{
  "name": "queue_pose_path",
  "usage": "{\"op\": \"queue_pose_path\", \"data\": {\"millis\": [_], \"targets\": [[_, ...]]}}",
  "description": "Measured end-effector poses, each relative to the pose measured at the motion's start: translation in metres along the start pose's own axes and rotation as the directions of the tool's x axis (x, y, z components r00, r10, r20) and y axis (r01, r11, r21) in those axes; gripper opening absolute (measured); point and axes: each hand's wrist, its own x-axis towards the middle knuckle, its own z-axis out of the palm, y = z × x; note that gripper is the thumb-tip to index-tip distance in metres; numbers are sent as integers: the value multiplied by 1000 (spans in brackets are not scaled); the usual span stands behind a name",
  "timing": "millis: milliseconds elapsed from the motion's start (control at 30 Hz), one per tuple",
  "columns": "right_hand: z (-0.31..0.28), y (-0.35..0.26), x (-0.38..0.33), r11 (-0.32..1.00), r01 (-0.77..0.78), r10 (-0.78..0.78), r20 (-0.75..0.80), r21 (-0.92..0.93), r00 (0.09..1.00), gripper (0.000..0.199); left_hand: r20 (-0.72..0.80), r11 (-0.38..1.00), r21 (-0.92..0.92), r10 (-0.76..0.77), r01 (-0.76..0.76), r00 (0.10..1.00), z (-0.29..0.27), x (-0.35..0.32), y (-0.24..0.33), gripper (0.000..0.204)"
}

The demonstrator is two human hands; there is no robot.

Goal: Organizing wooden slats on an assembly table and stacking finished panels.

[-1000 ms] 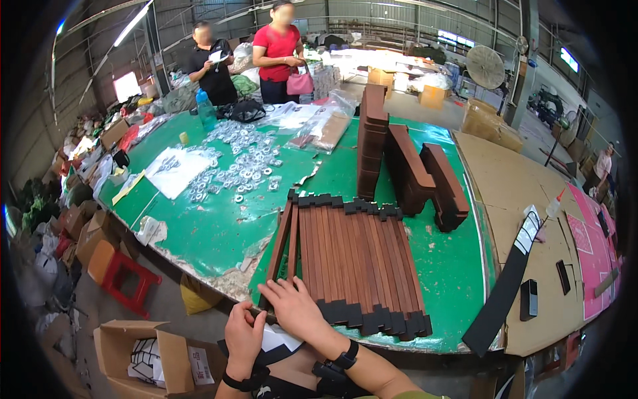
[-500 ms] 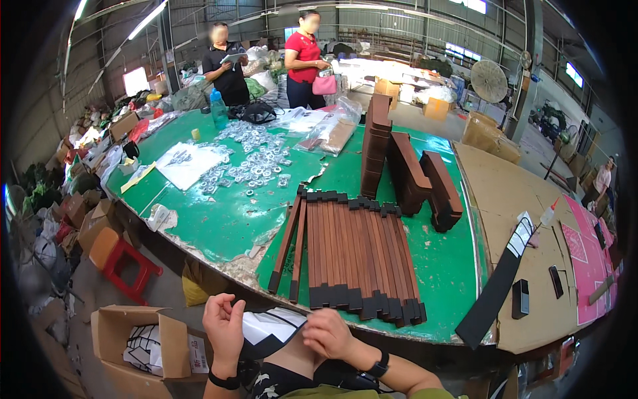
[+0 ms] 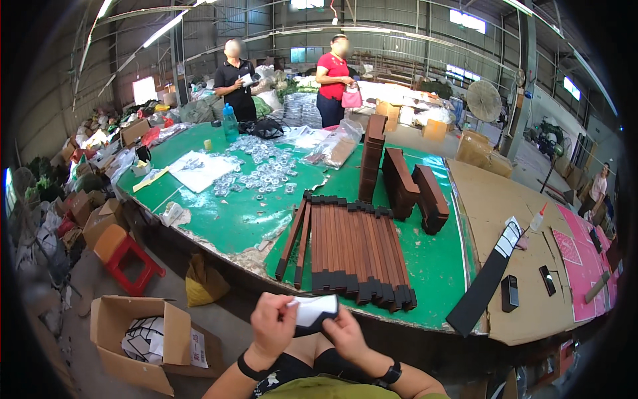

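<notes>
Fingers [image 3: 286, 316] of both hands [image 3: 269, 331] pinch a black-and-white piece [image 3: 315, 310]; a nearby carton [image 3: 175, 332] bears a printed label [image 3: 199, 348].

Before you spreads a green-topped table [image 3: 206, 226] with a chipped edge; to your left, a red stool [image 3: 125, 261] with an orange seat [image 3: 110, 243] stands on grey floor [image 3: 175, 284]. Farther off you face grey metal walls [image 3: 266, 45], bright windows [image 3: 467, 20], lit tube lights [image 3: 163, 28], a pillar [image 3: 527, 41] and a round fan [image 3: 483, 100].
</notes>
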Motion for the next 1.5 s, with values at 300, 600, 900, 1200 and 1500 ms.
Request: {"op": "queue_pose_path", "data": {"millis": [300,600,900,1200,1500], "targets": [[-145,-148,-14,404,355,-909,-327,-843,259,38,353,910,-405,62,92,934,-60,21,45,68],[-324,-116,-62,352,-222,-639,-407,-909,653,63,-191,452,-825,342,-339,920,-110,27,104,59],[-259,-121,-36,21,-435,-579,-365,-900,729,52,-219,369,-796,563,-479,797,-117,30,109,58],[-237,-122,-19,-51,-196,-576,-132,-979,807,54,-238,400,-785,509,-473,827,-112,40,108,57],[-266,-114,-16,-90,-662,-515,-534,-744,671,56,-234,296,-863,483,-409,844,-87,65,104,50]]}}
